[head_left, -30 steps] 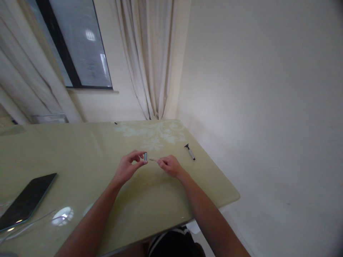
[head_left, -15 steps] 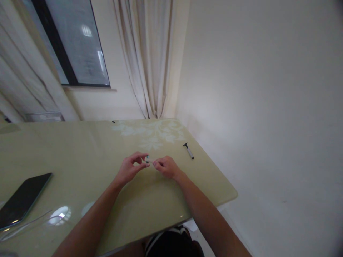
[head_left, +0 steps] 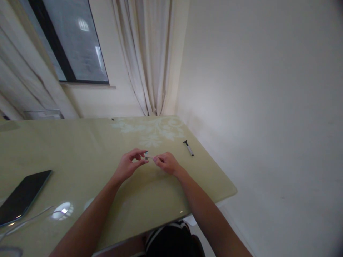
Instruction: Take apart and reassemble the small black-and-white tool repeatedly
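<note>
In the left hand (head_left: 127, 167), thumb and fingers are parted just by the height of a small striped piece (head_left: 146, 153), which is pinched upright at its ends over the counter (head_left: 80, 150). And here, from the other side, a thin pale stick (head_left: 150, 157) is gripped in the right hand (head_left: 167, 163), fingers curled closed and thumb laid along it. The stick's tip is seen across the piece's face; whether contact is made cannot be told.

For good control, the piece is best braced at its ends, with fingertips kept off the face. The stick seems best guided from close behind its tip, with light, even pressure; if pushed too hard, the piece could be twisted out of the pinch. Both wrists might be steadied against the counter.

Farther out, a razor (head_left: 188, 148) is seen lying beyond the right hand, while a dark tablet (head_left: 25, 194) and a pale cable (head_left: 29, 220) are spread well off to the left.
</note>
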Tool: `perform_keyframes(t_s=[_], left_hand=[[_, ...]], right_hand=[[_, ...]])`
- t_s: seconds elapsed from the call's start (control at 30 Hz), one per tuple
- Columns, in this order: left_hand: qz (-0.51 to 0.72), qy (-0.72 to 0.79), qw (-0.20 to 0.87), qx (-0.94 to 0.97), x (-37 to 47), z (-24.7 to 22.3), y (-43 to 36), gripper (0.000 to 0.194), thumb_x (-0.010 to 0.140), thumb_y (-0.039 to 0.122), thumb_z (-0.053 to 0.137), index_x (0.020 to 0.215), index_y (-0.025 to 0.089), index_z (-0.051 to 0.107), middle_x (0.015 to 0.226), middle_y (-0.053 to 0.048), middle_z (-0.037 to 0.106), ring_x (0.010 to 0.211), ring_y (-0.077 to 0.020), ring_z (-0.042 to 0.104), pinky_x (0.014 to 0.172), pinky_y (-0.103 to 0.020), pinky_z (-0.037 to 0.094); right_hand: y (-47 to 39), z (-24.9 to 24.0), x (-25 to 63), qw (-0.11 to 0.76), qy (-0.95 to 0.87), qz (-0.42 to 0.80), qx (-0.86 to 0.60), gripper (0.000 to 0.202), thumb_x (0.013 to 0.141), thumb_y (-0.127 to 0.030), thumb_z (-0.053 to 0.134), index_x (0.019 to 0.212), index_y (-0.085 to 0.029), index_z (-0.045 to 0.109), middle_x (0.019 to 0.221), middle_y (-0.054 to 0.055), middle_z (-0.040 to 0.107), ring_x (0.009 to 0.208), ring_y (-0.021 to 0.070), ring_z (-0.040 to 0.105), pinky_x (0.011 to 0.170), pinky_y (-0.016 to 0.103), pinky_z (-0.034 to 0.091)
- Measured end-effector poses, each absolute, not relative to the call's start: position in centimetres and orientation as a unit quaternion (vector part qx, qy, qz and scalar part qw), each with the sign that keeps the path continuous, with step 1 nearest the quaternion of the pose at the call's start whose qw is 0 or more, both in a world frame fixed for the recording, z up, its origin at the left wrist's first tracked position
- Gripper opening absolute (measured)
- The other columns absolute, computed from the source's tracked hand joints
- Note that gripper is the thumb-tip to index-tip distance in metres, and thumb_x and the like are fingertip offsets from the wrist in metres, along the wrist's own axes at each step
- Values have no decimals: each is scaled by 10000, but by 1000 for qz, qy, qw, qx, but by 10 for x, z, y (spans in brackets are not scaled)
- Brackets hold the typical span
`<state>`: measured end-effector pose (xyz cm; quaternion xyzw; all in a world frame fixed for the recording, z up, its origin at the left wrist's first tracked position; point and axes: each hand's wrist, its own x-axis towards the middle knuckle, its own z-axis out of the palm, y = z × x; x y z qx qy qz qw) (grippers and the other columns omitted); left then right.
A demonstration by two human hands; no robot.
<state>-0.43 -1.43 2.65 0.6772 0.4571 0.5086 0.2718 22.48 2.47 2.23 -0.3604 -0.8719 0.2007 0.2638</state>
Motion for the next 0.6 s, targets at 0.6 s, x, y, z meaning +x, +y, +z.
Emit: perform_keyframes(t_s=[0.6], left_hand=[[496,462,276,682,-2,28,-16,356,727,389,850,1039,227,793,798,4,668,711,-142,602,696,-271,496]], right_hand=[[27,23,230,242,-871,197,-380,521,985,-511,371,597,-178,473,561,-27,373,550,99,337,576,283,180]])
